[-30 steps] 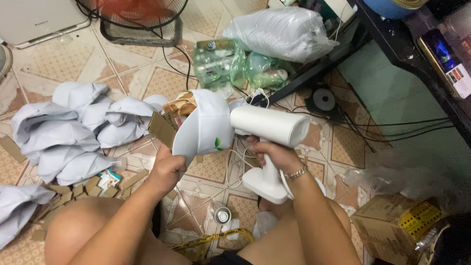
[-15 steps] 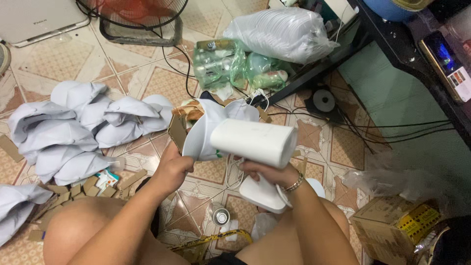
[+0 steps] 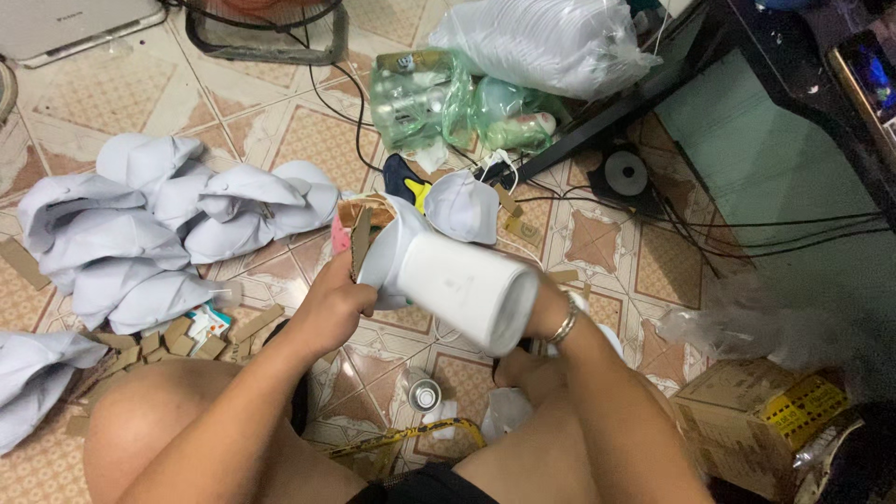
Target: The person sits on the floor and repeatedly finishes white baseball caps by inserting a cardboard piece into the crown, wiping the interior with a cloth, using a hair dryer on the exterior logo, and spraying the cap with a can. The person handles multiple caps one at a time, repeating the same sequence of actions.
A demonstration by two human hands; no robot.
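I sit on a tiled floor with both knees in view. My left hand [image 3: 334,303] grips a white cap [image 3: 390,245] by its edge, in front of my knees. My right hand [image 3: 544,306], a bracelet on its wrist, holds a white handheld appliance with a thick round barrel [image 3: 467,285]. The barrel lies across the cap and hides most of my right hand's fingers. A second white cap [image 3: 462,205] lies on the floor just behind them.
A pile of white caps [image 3: 159,224] covers the floor at left, with cardboard strips [image 3: 187,334] beside it. Plastic bags [image 3: 546,37] and a green bag of bottles [image 3: 434,93] lie at the back. Cables run by a dark table. A cardboard box [image 3: 747,429] sits lower right.
The appliance's barrel has swung down and toward me, now covering the cap. My left hand has turned the cap and lowered it slightly.
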